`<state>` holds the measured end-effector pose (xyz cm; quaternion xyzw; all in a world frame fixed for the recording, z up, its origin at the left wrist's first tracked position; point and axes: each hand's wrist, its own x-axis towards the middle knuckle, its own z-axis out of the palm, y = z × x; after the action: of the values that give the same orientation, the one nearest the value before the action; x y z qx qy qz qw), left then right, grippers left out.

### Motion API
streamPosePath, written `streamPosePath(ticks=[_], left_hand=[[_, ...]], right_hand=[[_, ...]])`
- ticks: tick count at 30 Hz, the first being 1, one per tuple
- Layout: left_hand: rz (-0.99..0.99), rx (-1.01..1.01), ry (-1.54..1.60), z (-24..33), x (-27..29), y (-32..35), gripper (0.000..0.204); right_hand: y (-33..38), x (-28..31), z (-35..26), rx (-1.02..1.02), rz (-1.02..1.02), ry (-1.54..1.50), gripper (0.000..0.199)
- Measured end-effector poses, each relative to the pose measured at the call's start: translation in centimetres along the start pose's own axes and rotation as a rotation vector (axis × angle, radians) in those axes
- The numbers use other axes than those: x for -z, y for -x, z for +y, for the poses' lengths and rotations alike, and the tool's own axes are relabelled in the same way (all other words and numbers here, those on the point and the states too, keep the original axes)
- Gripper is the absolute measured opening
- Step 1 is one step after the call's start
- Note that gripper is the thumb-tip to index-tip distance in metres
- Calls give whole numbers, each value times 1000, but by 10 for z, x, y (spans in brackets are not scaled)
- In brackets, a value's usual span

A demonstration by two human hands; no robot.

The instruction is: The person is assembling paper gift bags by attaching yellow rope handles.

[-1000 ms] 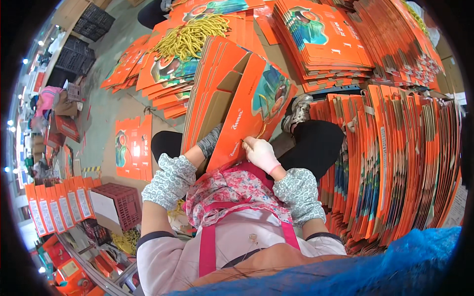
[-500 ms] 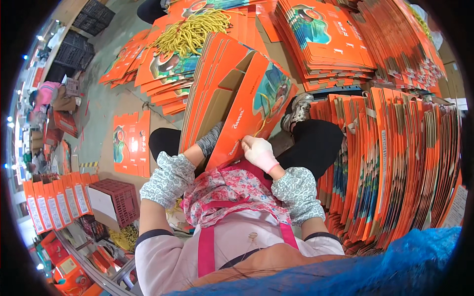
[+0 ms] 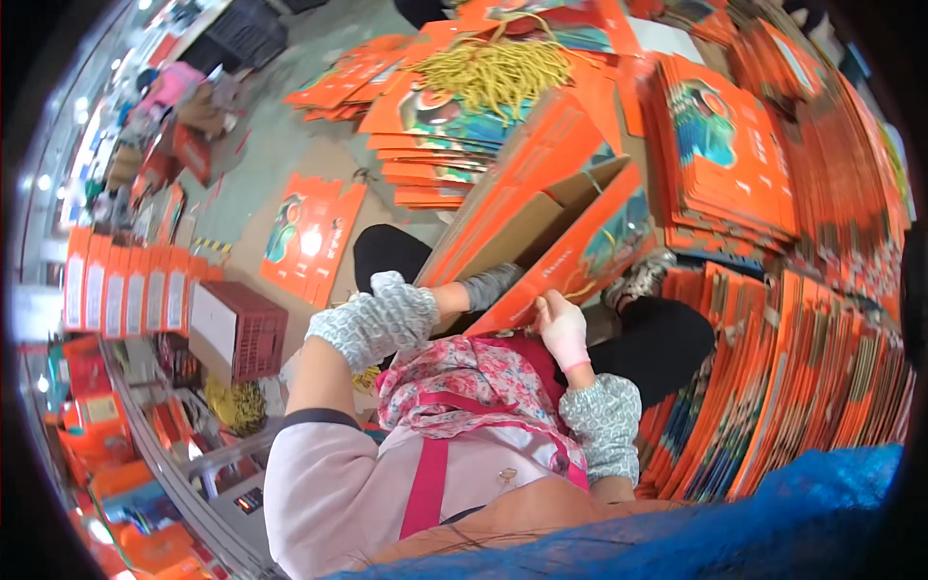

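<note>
Head view: right hand [image 3: 563,331], pink-gloved, grips the lower edge of a half-erected orange printed carton [image 3: 541,242] over the lap, left hand [image 3: 488,286] in a grey glove reaching inside, grasp unclear; judged mid-folding, squaring the flaps likely next; yellow cord handles [image 3: 498,70] and flat carton stacks [image 3: 720,145] lie beyond.

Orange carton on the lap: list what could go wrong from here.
1. The half-opened orange carton is long and held only at its near end by the left hand and right hand; it may tip or fold crookedly.
2. The leaning rows of flat cartons stand close by the right knee; a nudge could topple them.
3. The yellow cords lie loose just beyond; the far end could snag them.
</note>
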<state>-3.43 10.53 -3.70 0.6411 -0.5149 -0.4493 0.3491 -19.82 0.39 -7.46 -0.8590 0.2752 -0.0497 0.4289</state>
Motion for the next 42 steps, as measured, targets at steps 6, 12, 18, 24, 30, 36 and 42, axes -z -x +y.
streamPosePath(ticks=[6, 12, 18, 24, 30, 36, 42], left_hand=[[15, -79, -319, -14, -3, 2, 27], [77, -122, -244, -21, -4, 1, 26], [102, -144, -325, -19, -7, 2, 25], [0, 123, -532, 1, 1, 9, 27], [226, -182, 856, 42, 5, 35, 45], [449, 364, -87, 149, 45, 113, 41], [1238, -178, 570, 125, 116, 213, 47]], right_hand=[[3, 7, -10, -8, -72, -9, 22], [1, 12, -10, 26, -73, -127, 20], [4, 16, -17, -5, -38, -96, 18], [4, 26, 15, -98, -110, -562, 23], [25, 75, -52, -47, 54, -733, 20], [25, 99, -134, 273, 227, -400, 12], [22, 106, -178, 614, 320, -447, 36]])
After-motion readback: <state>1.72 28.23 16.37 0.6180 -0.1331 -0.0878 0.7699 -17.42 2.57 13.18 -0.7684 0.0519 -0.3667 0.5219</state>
